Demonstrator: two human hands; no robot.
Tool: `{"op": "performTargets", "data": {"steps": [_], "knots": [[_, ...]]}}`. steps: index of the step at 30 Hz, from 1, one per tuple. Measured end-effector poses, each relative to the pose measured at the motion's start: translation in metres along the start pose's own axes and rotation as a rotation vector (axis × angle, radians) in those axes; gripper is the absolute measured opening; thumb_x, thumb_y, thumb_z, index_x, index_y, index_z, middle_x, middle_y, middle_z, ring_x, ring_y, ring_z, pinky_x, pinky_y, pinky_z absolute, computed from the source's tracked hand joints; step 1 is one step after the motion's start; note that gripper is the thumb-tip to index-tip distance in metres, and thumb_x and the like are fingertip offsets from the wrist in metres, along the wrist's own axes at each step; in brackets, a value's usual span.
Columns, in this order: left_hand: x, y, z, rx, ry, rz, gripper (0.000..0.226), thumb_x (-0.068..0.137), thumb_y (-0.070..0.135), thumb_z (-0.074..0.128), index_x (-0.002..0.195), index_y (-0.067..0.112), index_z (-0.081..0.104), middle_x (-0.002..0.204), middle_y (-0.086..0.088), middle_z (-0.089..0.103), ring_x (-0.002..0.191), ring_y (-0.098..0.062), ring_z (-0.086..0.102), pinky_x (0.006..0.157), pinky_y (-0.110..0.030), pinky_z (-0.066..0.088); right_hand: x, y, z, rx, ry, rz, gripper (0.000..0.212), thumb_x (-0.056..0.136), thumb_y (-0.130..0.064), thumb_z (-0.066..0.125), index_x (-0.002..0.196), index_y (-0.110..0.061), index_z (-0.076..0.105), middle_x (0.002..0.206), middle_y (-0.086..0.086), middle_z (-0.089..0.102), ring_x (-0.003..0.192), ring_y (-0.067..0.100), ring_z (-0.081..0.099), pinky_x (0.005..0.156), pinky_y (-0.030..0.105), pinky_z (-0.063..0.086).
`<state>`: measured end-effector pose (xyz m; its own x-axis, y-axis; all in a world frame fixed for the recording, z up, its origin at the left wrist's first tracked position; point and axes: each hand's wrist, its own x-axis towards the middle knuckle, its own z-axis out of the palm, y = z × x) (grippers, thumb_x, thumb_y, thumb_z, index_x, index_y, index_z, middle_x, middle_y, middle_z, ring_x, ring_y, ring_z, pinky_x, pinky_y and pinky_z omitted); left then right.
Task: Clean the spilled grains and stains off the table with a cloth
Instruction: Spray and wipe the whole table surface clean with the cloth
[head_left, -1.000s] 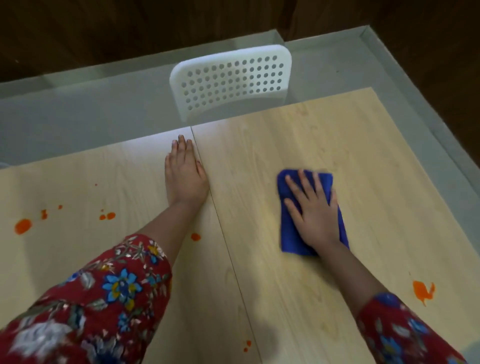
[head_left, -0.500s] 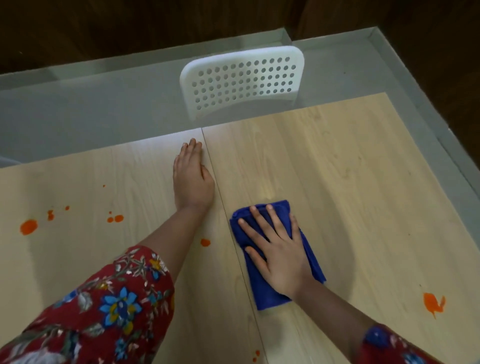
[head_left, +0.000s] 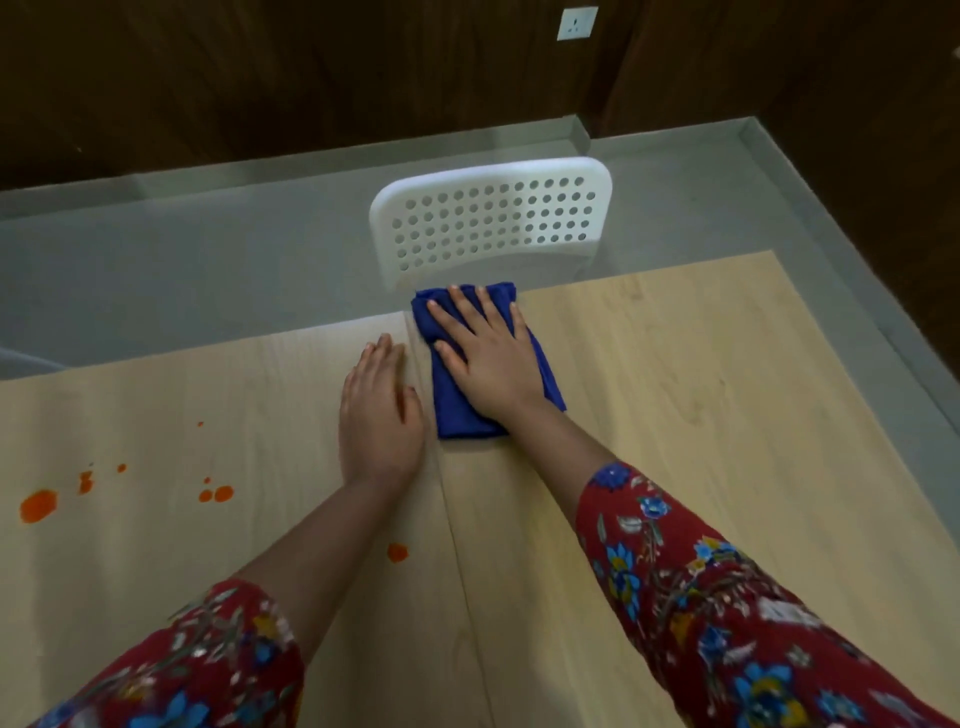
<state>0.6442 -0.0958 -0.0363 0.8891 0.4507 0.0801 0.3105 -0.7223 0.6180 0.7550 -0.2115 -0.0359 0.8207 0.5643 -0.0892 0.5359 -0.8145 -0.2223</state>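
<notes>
A folded blue cloth (head_left: 457, 410) lies on the light wooden table (head_left: 701, 415) at its far edge, just right of the seam between the two tabletops. My right hand (head_left: 485, 353) presses flat on the cloth with fingers spread. My left hand (head_left: 379, 415) rests flat on the table right beside it, palm down, holding nothing. Orange stains mark the left tabletop: a large blot (head_left: 37, 505), a pair of drops (head_left: 217, 493), small specks (head_left: 85, 480), and one drop (head_left: 397, 552) near my left forearm.
A white perforated chair back (head_left: 493, 223) stands just beyond the table's far edge, behind the cloth. Grey floor surrounds the table, with dark wood walls and a wall socket (head_left: 576, 23) behind.
My right hand has slid the cloth from the near middle of the right tabletop up to the far edge by the seam. The left hand stays planted.
</notes>
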Motion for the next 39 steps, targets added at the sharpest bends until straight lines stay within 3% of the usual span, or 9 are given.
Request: {"op": "performTargets", "data": {"steps": [4, 9, 14, 20, 27, 30, 34, 37, 39], "knots": [[0.002, 0.028, 0.011, 0.104, -0.027, 0.080, 0.049, 0.095, 0.017, 0.046, 0.144, 0.014, 0.042, 0.155, -0.003, 0.033, 0.146, -0.018, 0.023, 0.120, -0.037, 0.011, -0.006, 0.092, -0.018, -0.021, 0.077, 0.206, 0.051, 0.101, -0.050, 0.028, 0.151, -0.040, 0.022, 0.161, -0.011, 0.017, 0.150, 0.016, 0.007, 0.119, 0.047, 0.006], [0.005, 0.098, 0.072, 0.153, -0.309, 0.395, 0.060, 0.098, 0.031, 0.041, 0.153, 0.024, 0.020, 0.162, 0.006, 0.010, 0.149, -0.012, 0.006, 0.120, -0.033, 0.001, -0.006, 0.209, -0.043, -0.028, 0.100, 0.499, 0.052, 0.102, -0.048, 0.026, 0.152, -0.038, 0.020, 0.162, -0.009, 0.013, 0.150, 0.016, 0.006, 0.119, 0.048, 0.002], [0.005, 0.100, 0.096, 0.270, -0.367, 0.512, 0.062, 0.095, 0.047, 0.023, 0.153, 0.024, 0.027, 0.159, 0.007, 0.021, 0.148, -0.013, 0.015, 0.117, -0.029, 0.002, -0.004, 0.294, -0.062, 0.028, 0.118, 0.758, 0.056, 0.100, -0.055, 0.019, 0.153, -0.039, 0.014, 0.163, -0.007, 0.008, 0.150, 0.019, 0.001, 0.118, 0.053, 0.000], [0.004, 0.102, 0.094, 0.285, -0.377, 0.527, 0.067, 0.093, 0.055, 0.015, 0.155, 0.028, 0.017, 0.161, 0.010, 0.008, 0.149, -0.008, 0.003, 0.118, -0.028, -0.003, -0.015, 0.312, -0.067, 0.079, 0.128, 0.841, 0.058, 0.099, -0.057, 0.016, 0.154, -0.039, 0.009, 0.163, -0.005, 0.005, 0.150, 0.022, 0.000, 0.118, 0.054, 0.001], [0.003, 0.103, 0.093, 0.277, -0.369, 0.518, 0.067, 0.092, 0.055, 0.020, 0.153, 0.026, 0.027, 0.160, 0.007, 0.018, 0.148, -0.010, 0.010, 0.119, -0.032, 0.004, -0.206, 0.281, -0.039, 0.057, 0.242, 1.077, 0.057, 0.101, -0.052, 0.021, 0.154, -0.033, 0.015, 0.163, -0.004, 0.011, 0.150, 0.019, 0.005, 0.120, 0.048, 0.006], [0.003, 0.104, 0.094, 0.279, -0.373, 0.510, 0.068, 0.092, 0.055, 0.019, 0.153, 0.025, 0.027, 0.160, 0.007, 0.018, 0.148, -0.010, 0.010, 0.120, -0.034, 0.007, -0.223, 0.284, -0.039, 0.051, 0.198, 1.142, 0.057, 0.101, -0.051, 0.018, 0.155, -0.033, 0.010, 0.163, -0.004, 0.007, 0.150, 0.019, 0.002, 0.120, 0.050, 0.004], [0.003, 0.104, 0.093, 0.290, -0.386, 0.503, 0.068, 0.092, 0.055, 0.018, 0.154, 0.027, 0.022, 0.161, 0.009, 0.013, 0.149, -0.009, 0.006, 0.121, -0.034, 0.006, -0.151, 0.277, -0.048, 0.026, 0.202, 1.059, 0.057, 0.101, -0.049, 0.022, 0.155, -0.032, 0.013, 0.163, -0.003, 0.009, 0.150, 0.021, 0.003, 0.119, 0.052, 0.004], [0.003, 0.104, 0.092, 0.280, -0.393, 0.512, 0.068, 0.092, 0.055, 0.019, 0.154, 0.027, 0.021, 0.161, 0.008, 0.013, 0.149, -0.009, 0.006, 0.121, -0.035, 0.008, -0.100, 0.216, -0.039, -0.010, 0.149, 0.652, 0.055, 0.101, -0.047, 0.026, 0.153, -0.033, 0.017, 0.163, -0.007, 0.011, 0.150, 0.020, 0.003, 0.119, 0.051, 0.007], [0.003, 0.105, 0.089, 0.273, -0.398, 0.512, 0.069, 0.091, 0.055, 0.020, 0.154, 0.027, 0.023, 0.161, 0.007, 0.015, 0.149, -0.009, 0.008, 0.121, -0.035, 0.009, -0.115, 0.162, -0.023, -0.014, 0.126, 0.382, 0.055, 0.099, -0.050, 0.027, 0.152, -0.036, 0.022, 0.162, -0.009, 0.015, 0.150, 0.018, 0.005, 0.119, 0.050, 0.009]]}}
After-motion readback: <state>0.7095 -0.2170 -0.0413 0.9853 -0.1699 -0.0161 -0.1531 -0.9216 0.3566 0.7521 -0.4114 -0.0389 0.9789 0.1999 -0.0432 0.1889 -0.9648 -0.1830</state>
